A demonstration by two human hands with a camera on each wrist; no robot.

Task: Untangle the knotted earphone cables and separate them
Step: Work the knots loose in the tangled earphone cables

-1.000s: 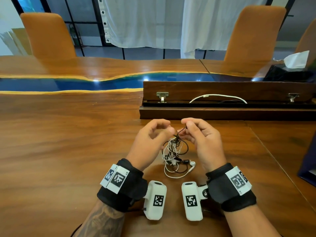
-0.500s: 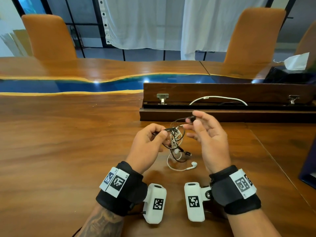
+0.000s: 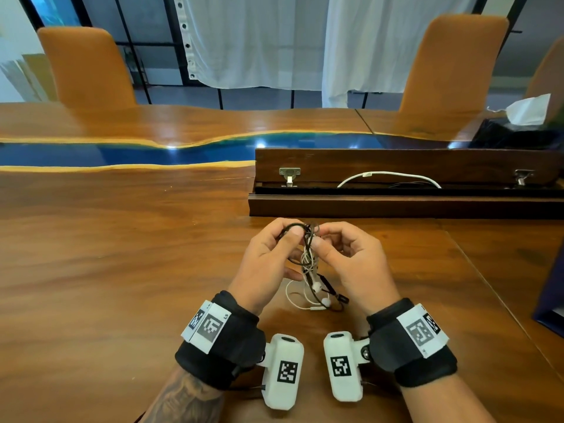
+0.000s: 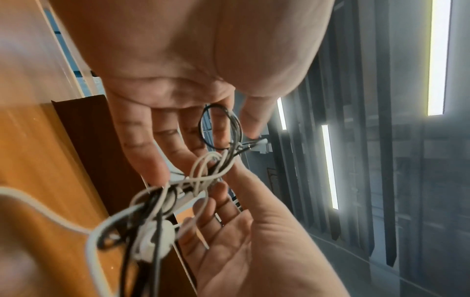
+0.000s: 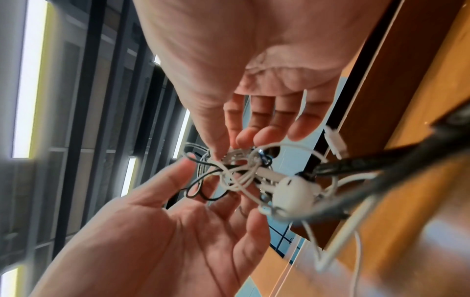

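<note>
- The tangle of earphone cables (image 3: 309, 264) hung between the two hands above the wooden table (image 3: 122, 270), black and white strands wound together, at about 6 o'clock from the long wooden box (image 3: 396, 206).
- Its lower end trailed down to the tabletop, where a white loop and two white earbuds (image 3: 322, 296) lay at 6 o'clock from the knot; a black plug end lay just beside them at 3 o'clock.
- The left hand (image 3: 268, 264) sat at 9 o'clock of the knot, thumb and forefinger curled and pinching a black loop (image 4: 220, 128) at the top of the tangle.
- From the left wrist view that black loop circled the forefinger, with white strands (image 4: 203, 174) crossing just below it.
- The right hand (image 3: 354, 267) sat at 3 o'clock of the knot, thumb and fingertips closed in a pinch on the strands near its top.
- From the right wrist view the pinch fell on a small mixed knot (image 5: 241, 160), and a white earbud (image 5: 292, 193) dangled close to the camera at 4 o'clock from it.
- Both wrists wore black bands with white marker tags and white camera units.
- A white cord (image 3: 387, 177) lay arched inside the open box at 1 o'clock from the hands.
- Two orange chairs (image 3: 88, 68) stood at the far side of the table, at 11 and 1 o'clock.
- A tissue box (image 3: 528, 111) stood at the table's far right, at 2 o'clock.
</note>
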